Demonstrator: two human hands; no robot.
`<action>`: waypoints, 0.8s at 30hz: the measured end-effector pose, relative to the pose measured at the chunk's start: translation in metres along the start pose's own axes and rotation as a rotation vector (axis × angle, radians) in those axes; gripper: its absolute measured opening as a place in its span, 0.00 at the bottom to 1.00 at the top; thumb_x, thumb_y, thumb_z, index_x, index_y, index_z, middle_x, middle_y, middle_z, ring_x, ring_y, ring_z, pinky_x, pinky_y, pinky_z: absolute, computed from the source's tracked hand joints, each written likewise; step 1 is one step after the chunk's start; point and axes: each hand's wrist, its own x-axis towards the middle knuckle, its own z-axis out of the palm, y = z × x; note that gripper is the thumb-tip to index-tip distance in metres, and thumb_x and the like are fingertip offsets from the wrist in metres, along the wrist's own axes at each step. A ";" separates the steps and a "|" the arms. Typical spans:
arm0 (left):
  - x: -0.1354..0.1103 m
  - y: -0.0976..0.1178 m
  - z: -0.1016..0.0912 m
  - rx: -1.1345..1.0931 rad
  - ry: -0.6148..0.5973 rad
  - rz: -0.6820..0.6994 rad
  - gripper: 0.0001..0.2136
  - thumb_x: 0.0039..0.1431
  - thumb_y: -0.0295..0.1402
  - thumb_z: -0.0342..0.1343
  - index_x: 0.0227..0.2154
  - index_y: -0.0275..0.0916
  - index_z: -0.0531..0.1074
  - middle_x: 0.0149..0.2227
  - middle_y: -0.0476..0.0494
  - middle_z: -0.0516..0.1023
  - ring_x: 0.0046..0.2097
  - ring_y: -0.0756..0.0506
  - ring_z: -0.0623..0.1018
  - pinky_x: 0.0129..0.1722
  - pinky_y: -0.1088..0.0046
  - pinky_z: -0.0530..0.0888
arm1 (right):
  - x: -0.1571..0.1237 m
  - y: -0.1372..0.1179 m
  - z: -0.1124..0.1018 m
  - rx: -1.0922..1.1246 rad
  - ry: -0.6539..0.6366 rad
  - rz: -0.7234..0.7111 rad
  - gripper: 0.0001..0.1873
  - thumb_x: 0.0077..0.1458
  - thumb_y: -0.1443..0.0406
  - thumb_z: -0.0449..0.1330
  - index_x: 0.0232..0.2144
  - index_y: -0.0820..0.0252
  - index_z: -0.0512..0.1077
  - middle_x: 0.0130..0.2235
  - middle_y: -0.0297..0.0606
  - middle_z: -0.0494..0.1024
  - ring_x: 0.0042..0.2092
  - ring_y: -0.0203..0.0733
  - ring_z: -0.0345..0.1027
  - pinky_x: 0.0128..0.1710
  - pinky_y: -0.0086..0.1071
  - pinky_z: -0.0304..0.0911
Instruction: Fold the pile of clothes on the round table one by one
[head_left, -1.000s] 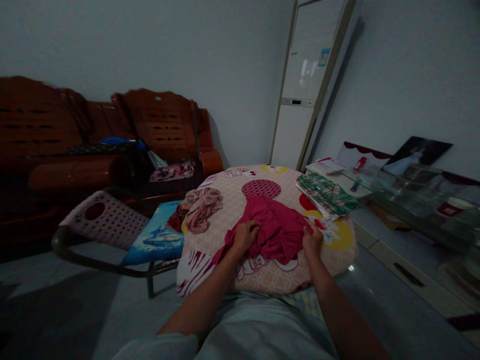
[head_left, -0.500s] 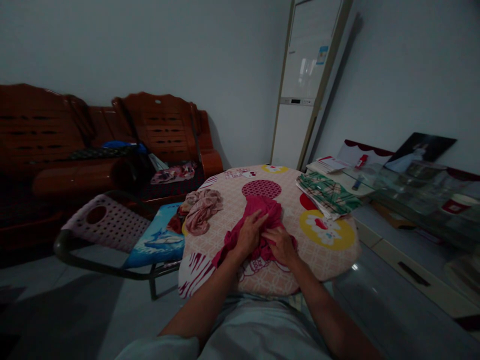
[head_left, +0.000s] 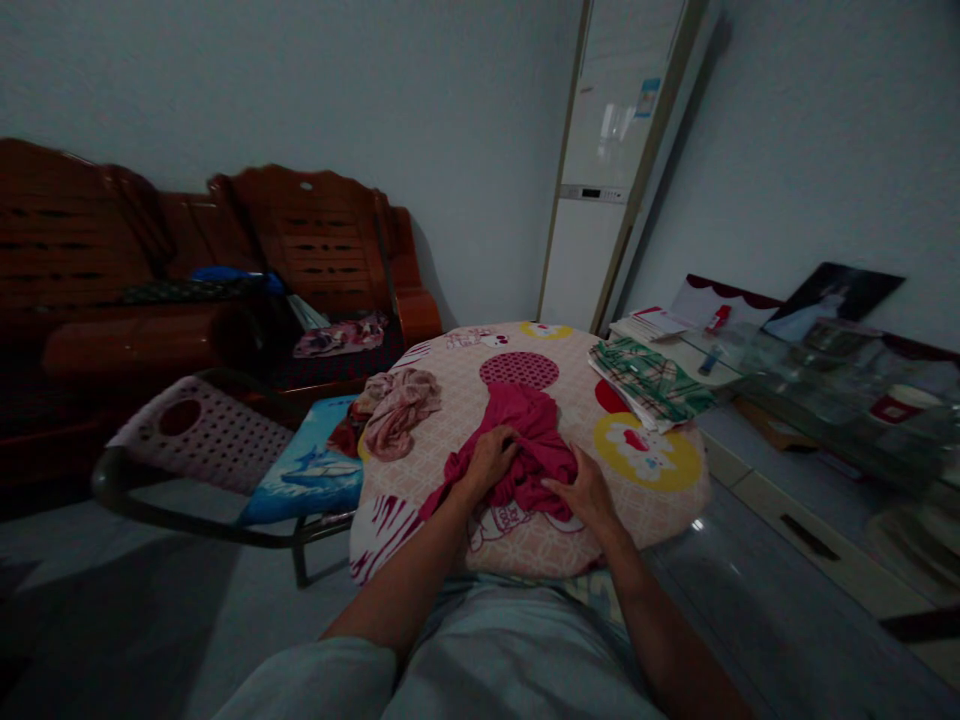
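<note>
The pink cloth (head_left: 525,408) lies on the table (head_left: 536,560), its folds gripped by the left hand (head_left: 491,462), fingertips partly hidden, its edge met by the loosely open right hand (head_left: 590,492); the blue label (head_left: 647,98) is illegible.

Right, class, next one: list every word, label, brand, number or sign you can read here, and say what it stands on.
No text can be read with certainty.
Tablecloth: dark red lettering, too blurred to read.
Tall white unit: marks on its blue sticker and control strip, too small.
Red-and-white cup: any print too blurred.
Magenta cloth: no lettering shows.
</note>
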 end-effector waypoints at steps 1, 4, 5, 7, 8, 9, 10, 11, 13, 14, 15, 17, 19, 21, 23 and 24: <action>0.000 0.000 0.001 -0.006 0.012 -0.007 0.07 0.56 0.24 0.52 0.32 0.36 0.75 0.35 0.44 0.79 0.38 0.45 0.76 0.43 0.71 0.71 | -0.001 -0.002 0.002 -0.029 -0.017 0.015 0.37 0.44 0.56 0.68 0.55 0.66 0.67 0.54 0.55 0.73 0.56 0.57 0.66 0.56 0.49 0.61; 0.001 -0.002 0.002 -0.019 0.038 -0.037 0.08 0.54 0.22 0.51 0.30 0.37 0.75 0.34 0.44 0.79 0.38 0.46 0.76 0.43 0.71 0.71 | -0.001 -0.016 0.007 -0.100 -0.094 0.027 0.27 0.47 0.66 0.62 0.51 0.64 0.69 0.48 0.50 0.77 0.50 0.52 0.70 0.51 0.41 0.64; 0.001 -0.002 0.002 -0.023 0.047 -0.050 0.08 0.54 0.22 0.51 0.30 0.37 0.75 0.33 0.45 0.79 0.38 0.46 0.76 0.43 0.71 0.71 | 0.000 -0.022 0.008 -0.116 -0.117 0.025 0.26 0.47 0.70 0.60 0.51 0.62 0.70 0.47 0.48 0.78 0.49 0.50 0.71 0.50 0.38 0.64; 0.002 -0.002 -0.001 -0.041 0.078 -0.097 0.09 0.53 0.21 0.51 0.29 0.37 0.75 0.33 0.45 0.80 0.37 0.46 0.76 0.43 0.70 0.71 | 0.008 -0.032 0.006 -0.141 -0.148 0.020 0.27 0.45 0.75 0.56 0.50 0.60 0.70 0.45 0.45 0.79 0.47 0.47 0.72 0.47 0.33 0.63; 0.003 -0.002 -0.002 -0.057 0.103 -0.132 0.08 0.53 0.22 0.52 0.29 0.37 0.75 0.33 0.45 0.80 0.37 0.46 0.77 0.43 0.70 0.72 | 0.016 -0.035 0.003 -0.156 -0.149 0.020 0.27 0.45 0.76 0.55 0.49 0.60 0.71 0.44 0.44 0.80 0.46 0.46 0.73 0.46 0.32 0.63; 0.004 0.000 -0.005 -0.078 0.132 -0.169 0.08 0.53 0.22 0.52 0.29 0.37 0.76 0.32 0.45 0.80 0.37 0.46 0.77 0.42 0.71 0.72 | 0.026 -0.036 -0.002 -0.172 -0.148 0.019 0.25 0.45 0.76 0.55 0.48 0.60 0.72 0.42 0.44 0.80 0.44 0.46 0.73 0.45 0.31 0.63; 0.007 0.002 -0.007 -0.105 0.161 -0.199 0.08 0.53 0.23 0.53 0.29 0.37 0.76 0.32 0.45 0.80 0.36 0.46 0.77 0.41 0.71 0.72 | 0.040 -0.037 -0.009 -0.196 -0.126 0.023 0.23 0.46 0.75 0.54 0.46 0.61 0.73 0.40 0.45 0.80 0.43 0.46 0.73 0.44 0.31 0.62; 0.011 0.004 -0.010 -0.136 0.185 -0.217 0.07 0.53 0.24 0.54 0.29 0.37 0.77 0.32 0.46 0.81 0.35 0.46 0.77 0.40 0.72 0.72 | 0.056 -0.038 -0.017 -0.228 -0.103 0.023 0.20 0.47 0.75 0.54 0.44 0.62 0.73 0.39 0.45 0.80 0.42 0.47 0.73 0.43 0.31 0.62; 0.023 0.011 -0.013 -0.211 0.198 -0.212 0.06 0.52 0.26 0.55 0.30 0.36 0.77 0.31 0.47 0.81 0.33 0.47 0.77 0.36 0.74 0.72 | 0.093 -0.040 -0.034 -0.278 -0.038 -0.011 0.19 0.47 0.74 0.53 0.42 0.63 0.74 0.38 0.46 0.79 0.42 0.48 0.72 0.43 0.33 0.62; 0.030 0.013 -0.015 -0.251 0.185 -0.205 0.06 0.52 0.26 0.55 0.30 0.36 0.77 0.29 0.47 0.80 0.32 0.48 0.77 0.34 0.75 0.71 | 0.112 -0.042 -0.041 -0.297 0.011 -0.030 0.19 0.47 0.75 0.52 0.42 0.64 0.74 0.39 0.48 0.79 0.43 0.49 0.71 0.45 0.35 0.62; 0.037 0.015 -0.016 -0.289 0.173 -0.202 0.07 0.51 0.26 0.55 0.30 0.36 0.78 0.27 0.48 0.79 0.30 0.48 0.76 0.32 0.76 0.71 | 0.130 -0.046 -0.046 -0.303 0.040 -0.064 0.20 0.47 0.75 0.52 0.42 0.65 0.74 0.41 0.49 0.78 0.45 0.50 0.71 0.46 0.37 0.63; 0.051 0.015 -0.019 -0.335 0.173 -0.215 0.08 0.51 0.25 0.53 0.31 0.36 0.78 0.25 0.49 0.78 0.28 0.49 0.76 0.29 0.77 0.70 | 0.157 -0.054 -0.049 -0.238 0.053 -0.171 0.24 0.44 0.75 0.52 0.45 0.66 0.74 0.45 0.50 0.77 0.49 0.51 0.69 0.51 0.39 0.62; 0.060 0.007 -0.025 -0.296 0.215 -0.238 0.09 0.50 0.24 0.52 0.30 0.36 0.77 0.26 0.49 0.78 0.29 0.49 0.76 0.30 0.77 0.71 | 0.170 -0.059 -0.044 -0.090 -0.063 -0.327 0.31 0.42 0.74 0.55 0.52 0.65 0.71 0.52 0.50 0.75 0.54 0.50 0.67 0.55 0.41 0.60; 0.062 -0.007 -0.035 -0.171 0.279 -0.266 0.10 0.50 0.23 0.51 0.29 0.36 0.77 0.28 0.47 0.79 0.32 0.48 0.77 0.34 0.76 0.72 | 0.167 -0.056 -0.036 0.050 -0.155 -0.365 0.36 0.41 0.73 0.58 0.57 0.64 0.68 0.57 0.47 0.73 0.57 0.50 0.65 0.58 0.41 0.59; 0.059 -0.022 -0.046 -0.037 0.333 -0.289 0.10 0.49 0.23 0.51 0.28 0.36 0.77 0.29 0.45 0.80 0.35 0.46 0.77 0.38 0.72 0.73 | 0.155 -0.041 -0.030 0.116 -0.131 -0.227 0.35 0.43 0.71 0.58 0.58 0.62 0.68 0.57 0.46 0.72 0.57 0.49 0.66 0.58 0.41 0.60; 0.056 -0.029 -0.051 0.007 0.353 -0.292 0.09 0.49 0.23 0.51 0.27 0.36 0.77 0.30 0.44 0.79 0.36 0.46 0.77 0.40 0.70 0.73 | 0.148 -0.031 -0.028 0.118 -0.086 -0.110 0.33 0.45 0.71 0.56 0.56 0.63 0.69 0.56 0.46 0.74 0.56 0.49 0.68 0.57 0.41 0.61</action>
